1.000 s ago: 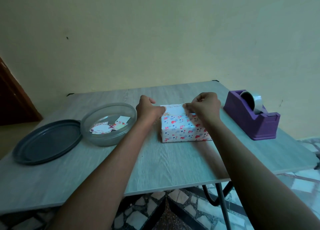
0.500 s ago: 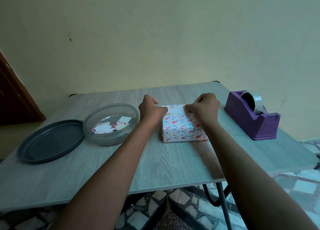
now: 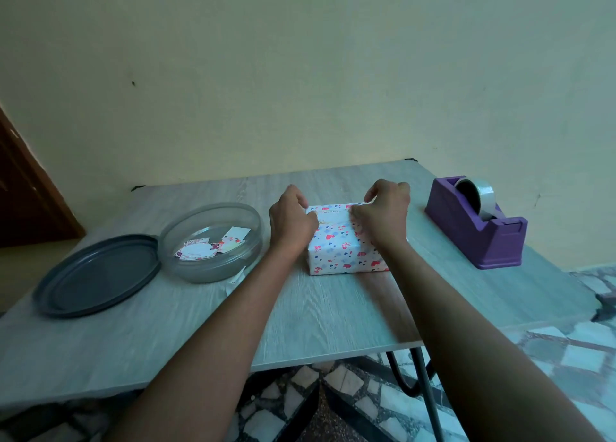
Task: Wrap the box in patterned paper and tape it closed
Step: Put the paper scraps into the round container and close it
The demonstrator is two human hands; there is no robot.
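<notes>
Wrapped box (image 3: 340, 245) mid-table, both hands (image 3: 291, 219) (image 3: 383, 218) curled, fingers apparently pinching a small card at far top edge; risk of card skewing or paper lifting if pinch slips, tape dispenser (image 3: 480, 225) far right.

The wrapped box (image 3: 340, 248) is white with red, pink and blue hearts (small, scattered). Tape dispenser (image 3: 480, 228): purple. Lid (image 3: 96, 275): dark grey. Table (image 3: 333, 311): pale grey woodgrain. Wall (image 3: 300, 74): yellow.
</notes>
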